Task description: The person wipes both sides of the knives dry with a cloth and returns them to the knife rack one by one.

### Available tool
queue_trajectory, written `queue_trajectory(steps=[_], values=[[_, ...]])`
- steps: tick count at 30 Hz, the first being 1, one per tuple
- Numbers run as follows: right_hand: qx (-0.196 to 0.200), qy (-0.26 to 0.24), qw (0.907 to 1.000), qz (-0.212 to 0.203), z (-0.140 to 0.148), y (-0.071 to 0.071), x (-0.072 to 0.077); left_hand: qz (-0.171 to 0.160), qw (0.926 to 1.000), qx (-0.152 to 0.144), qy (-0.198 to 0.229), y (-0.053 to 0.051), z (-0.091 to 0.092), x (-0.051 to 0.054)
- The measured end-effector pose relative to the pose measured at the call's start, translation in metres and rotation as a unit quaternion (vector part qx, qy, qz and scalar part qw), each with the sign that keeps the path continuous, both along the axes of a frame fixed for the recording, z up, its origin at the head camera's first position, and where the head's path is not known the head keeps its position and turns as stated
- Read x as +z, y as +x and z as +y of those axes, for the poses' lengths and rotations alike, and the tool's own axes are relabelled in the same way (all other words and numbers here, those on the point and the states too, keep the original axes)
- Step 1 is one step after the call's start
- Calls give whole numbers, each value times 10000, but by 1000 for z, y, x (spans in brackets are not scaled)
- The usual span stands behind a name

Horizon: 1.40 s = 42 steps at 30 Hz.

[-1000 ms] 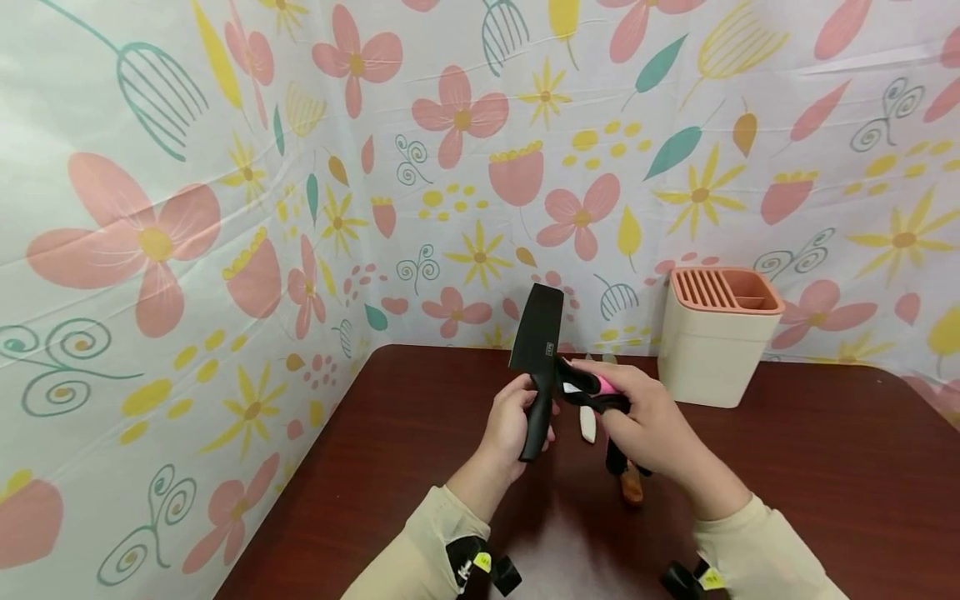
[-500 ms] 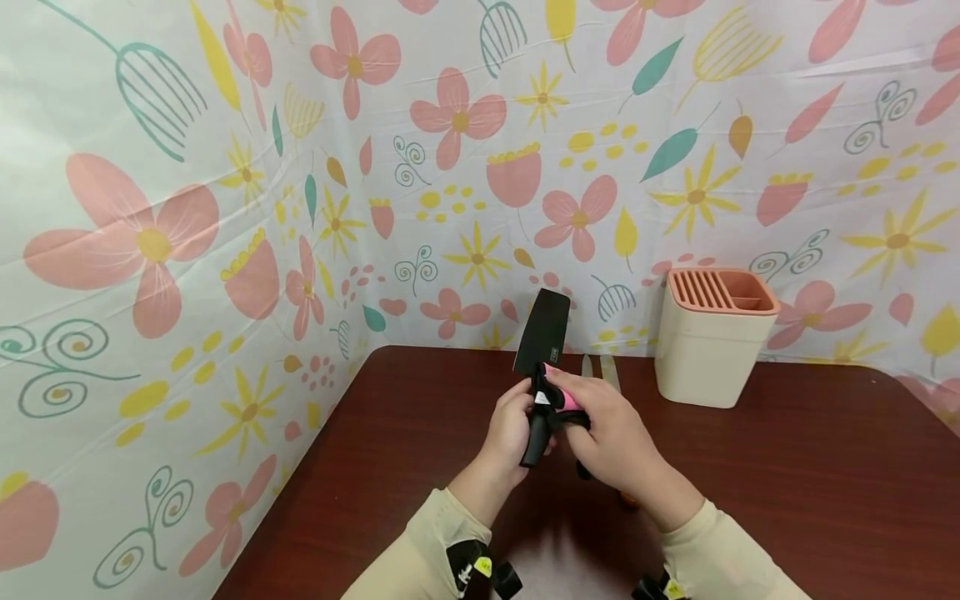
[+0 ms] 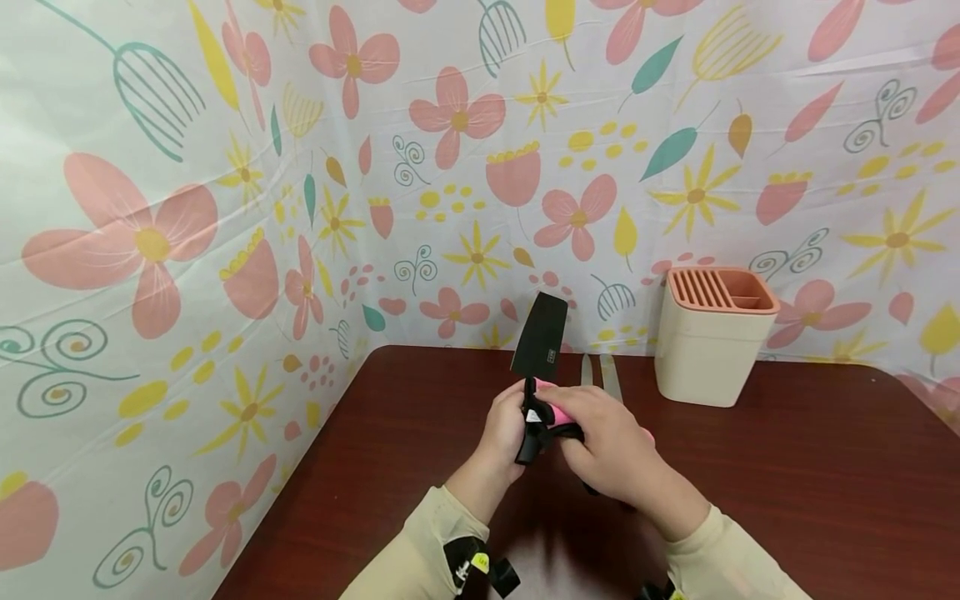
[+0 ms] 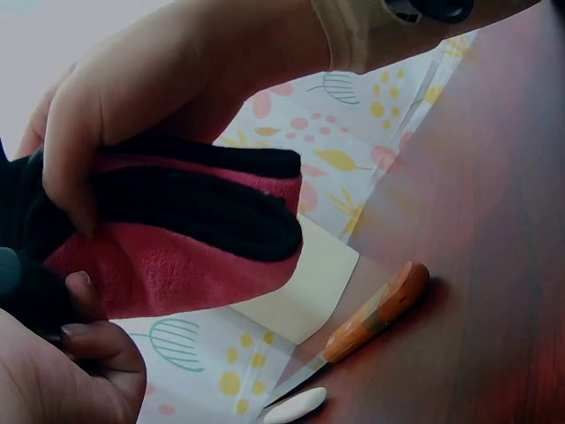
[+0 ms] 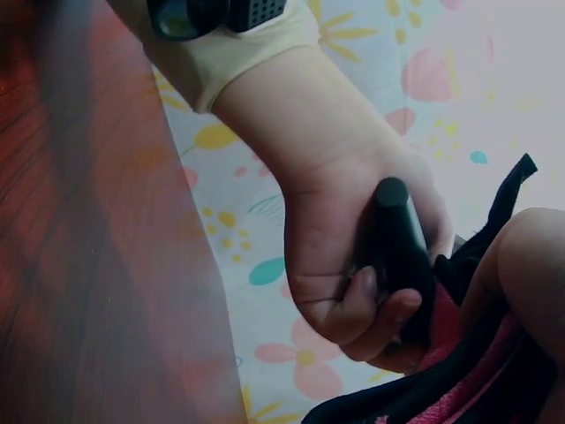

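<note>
L hand point(image 3: 502, 429) grips the cleaver point(image 3: 542, 337) by its black handle point(image 5: 406, 243), fingers curled round it; R hand point(image 3: 611, 442) pinches a pink/black cloth piece point(image 4: 194, 269) & holds it at the handle, against or just over it, can't tell which. Cleaver's up off the table point(image 3: 750, 492), blade pointing up & away, w/ no cloth over the part that shows. Looks partway thru, IMO. Done, going by how things lie: cleaver & cloth are both in hand & brought together at the handle end. Not done: cloth isn't on the visible blade, & neither thing's been put down. Also on the table, untouched: a wooden-handled knife point(image 4: 380, 314) & just beside it a white-handled knife point(image 4: 297, 406); can't tell if either's had its turn w/ the cloth. Cream holder point(image 3: 708, 358) w/ pink slotted top stands upright at R rear, well apart from both hands; cleaver + both knives are outside it, so if that's where they belong, all 3 are prob. left to go in.
</note>
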State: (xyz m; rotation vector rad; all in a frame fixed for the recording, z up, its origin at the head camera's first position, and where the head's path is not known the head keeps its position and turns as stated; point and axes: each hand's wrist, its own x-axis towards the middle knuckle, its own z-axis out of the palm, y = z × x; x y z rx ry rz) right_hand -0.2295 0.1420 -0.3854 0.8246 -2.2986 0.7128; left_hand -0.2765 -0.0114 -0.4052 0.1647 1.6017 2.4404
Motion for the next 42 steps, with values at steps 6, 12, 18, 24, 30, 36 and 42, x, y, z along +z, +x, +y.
queue_trajectory(steps=[6, 12, 18, 24, 30, 36, 42], values=[[193, 128, 9997, -3, -4, 7, 5, -61, 9998, 85, 162, -1, -2, -1], [510, 193, 9985, 40, -5, 12, 5, -271, 9993, 4, 246, -3, -4, -2], [946, 236, 9949, 255, -6, 16, 5, -539, 9982, -71, 260, -3, -7, -1], [1188, 355, 9922, 105, -7, 23, 7, -310, 9995, 4, -79, -4, -10, -1], [1387, 317, 9898, -118, -7, 26, 7, -321, 9994, 143, -74, -5, -10, -1], [2018, 157, 9789, -284, -2, 23, 12, -421, 9989, 186, 12, -7, -10, -1], [1905, -407, 9791, -580, 18, 15, 24, -576, 9981, 102, 171, -8, -10, -2]])
